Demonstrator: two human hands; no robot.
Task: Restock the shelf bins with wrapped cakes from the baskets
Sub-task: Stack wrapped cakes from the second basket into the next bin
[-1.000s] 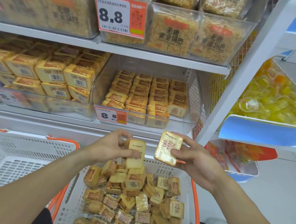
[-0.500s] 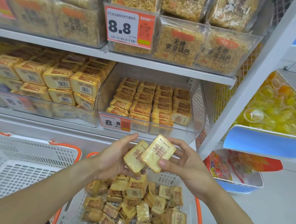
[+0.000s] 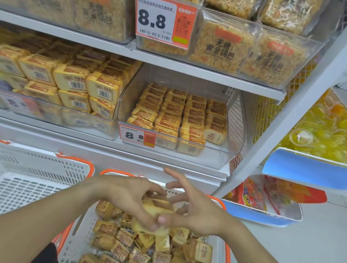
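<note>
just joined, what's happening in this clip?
A person is restocking wrapped cakes. Both hands meet above the right basket, which holds a loose pile of them: the left hand and right hand together hold a small stack of wrapped cakes. The clear shelf bin straight ahead is partly filled in neat rows. The left basket shows no cakes.

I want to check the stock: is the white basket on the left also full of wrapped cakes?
No, the left basket shows only its bare white slotted bottom, while the wrapped cakes lie in the basket beside it.
</note>
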